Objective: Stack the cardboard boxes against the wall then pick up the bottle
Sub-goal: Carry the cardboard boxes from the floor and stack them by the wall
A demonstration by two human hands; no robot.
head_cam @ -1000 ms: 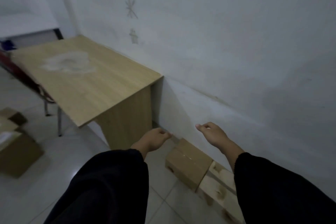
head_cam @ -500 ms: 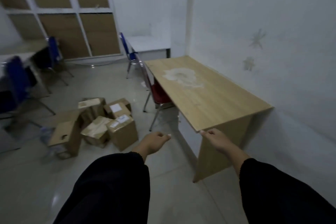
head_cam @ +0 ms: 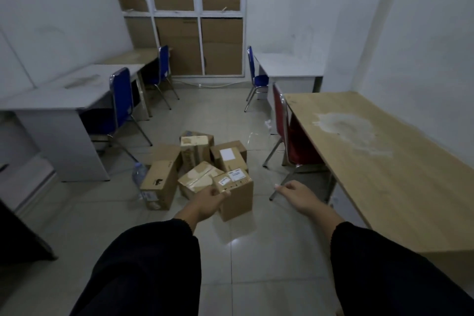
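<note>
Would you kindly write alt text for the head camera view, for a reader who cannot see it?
A pile of cardboard boxes, a clear plastic bottle at its left, lies on the tiled floor. The person's left hand and right hand extend forward, both empty.

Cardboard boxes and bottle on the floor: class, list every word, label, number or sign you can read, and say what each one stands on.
No text here can be read.
On the nearest cardboard box: two white stickers on top, print too small.
On the box behind it: one white label, blurred.
On the tall box on the left: a dark mark and a low sticker, both blurred.
On the bottle: label blurred.
</note>
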